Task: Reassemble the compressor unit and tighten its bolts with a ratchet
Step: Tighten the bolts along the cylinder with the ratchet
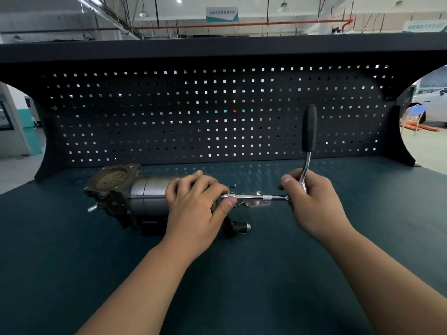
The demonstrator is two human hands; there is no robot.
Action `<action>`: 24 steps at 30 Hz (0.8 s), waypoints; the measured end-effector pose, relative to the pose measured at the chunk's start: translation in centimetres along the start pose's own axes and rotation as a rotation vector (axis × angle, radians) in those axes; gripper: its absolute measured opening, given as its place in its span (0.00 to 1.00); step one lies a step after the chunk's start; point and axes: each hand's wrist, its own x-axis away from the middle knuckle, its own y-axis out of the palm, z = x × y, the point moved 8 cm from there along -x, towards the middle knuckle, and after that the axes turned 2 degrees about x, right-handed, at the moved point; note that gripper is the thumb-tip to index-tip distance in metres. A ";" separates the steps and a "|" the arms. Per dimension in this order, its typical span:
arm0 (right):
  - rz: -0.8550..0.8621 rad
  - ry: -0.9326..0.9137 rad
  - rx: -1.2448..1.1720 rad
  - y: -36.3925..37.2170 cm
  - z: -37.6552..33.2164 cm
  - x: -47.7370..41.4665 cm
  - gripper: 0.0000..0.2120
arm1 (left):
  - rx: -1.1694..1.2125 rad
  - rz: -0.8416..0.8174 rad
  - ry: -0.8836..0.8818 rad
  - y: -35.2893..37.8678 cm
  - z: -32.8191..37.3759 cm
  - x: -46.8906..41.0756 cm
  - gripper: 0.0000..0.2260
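- Head view sets the dark teal flat workbench top (242, 286) under everything. Let it carry the weight, and press the work down while you turn rather than lifting it.
- Next in size, the grey cylindrical metal compressor unit (147, 192) lies on its side left of centre, with its brownish square head plate at the far left end. A round body will likely roll under torque, so bear down on it with your left hand (196, 204). That hand lies over the unit's right end and hides the bolt there.
- Your chrome ratchet with a black rubber handle (309, 131) stands nearly upright, with the handle above your right hand (314, 201). That hand is clenched around the shank low down by the head, not around the black grip. This suits spinning a bolt in. For the final pull, I judge you will want to slide up to the grip for leverage.
- A slim chrome extension bar (256, 197) runs level between your hands, from the ratchet head to the unit's right end. Your left thumb and forefinger pinch its socket end. Hold it in line with the bolt, because a tilted bar may slip off or cross the thread.
- A small flat silver bracket plate (257, 203) and a few tiny loose screws (239, 203) lie on the bench just beneath the bar. Swing in short arcs so you do not knock them away.
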 end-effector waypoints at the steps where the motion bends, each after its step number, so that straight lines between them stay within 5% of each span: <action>1: 0.015 -0.065 0.044 -0.2 -0.3 0.1 0.11 | 0.000 0.000 0.003 0.0 0.0 0.0 0.19; 7: 0.040 -0.121 0.041 -0.1 -0.5 0.1 0.13 | 0.013 0.009 0.014 -0.1 0.1 0.1 0.16; 13: -0.155 0.369 -0.550 2.5 1.7 0.1 0.17 | 0.006 0.015 0.016 0.0 0.1 0.2 0.15; 17: -0.213 0.571 -0.648 3.7 2.7 1.0 0.20 | 0.005 0.027 0.011 -0.1 0.1 0.2 0.16; 24: -0.182 0.533 -0.594 3.6 2.8 0.7 0.20 | 0.002 0.017 0.002 -0.1 0.1 0.1 0.18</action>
